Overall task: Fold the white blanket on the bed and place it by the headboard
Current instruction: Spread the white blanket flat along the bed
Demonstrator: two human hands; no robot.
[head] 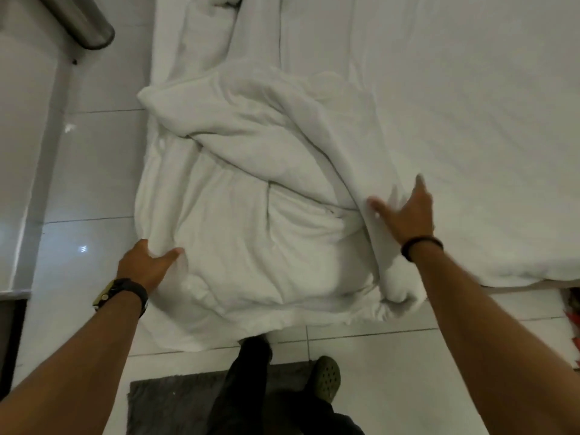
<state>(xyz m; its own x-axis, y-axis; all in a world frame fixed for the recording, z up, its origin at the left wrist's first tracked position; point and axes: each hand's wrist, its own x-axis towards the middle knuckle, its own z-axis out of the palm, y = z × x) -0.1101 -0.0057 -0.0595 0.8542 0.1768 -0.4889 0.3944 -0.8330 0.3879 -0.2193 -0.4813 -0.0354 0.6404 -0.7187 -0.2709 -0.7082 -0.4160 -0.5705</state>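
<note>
White blanket (251, 196) lies bunched at the bed's (470, 105) foot corner, its near edge hanging over toward the tiled floor (94, 171). Left hand (146, 265) pinches a fold at the blanket's left side; right hand (405, 211) lies spread, fingers open, on its right edge. Step, as judged: gathering before folding. Next: spread flat, find corners. Headboard not visible.

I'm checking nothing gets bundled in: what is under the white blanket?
The white blanket lies bunched on the bed corner, spilling over its edge above the tiled floor. Whatever sits beneath its folds is covered; both hands rest on its sides.
</note>
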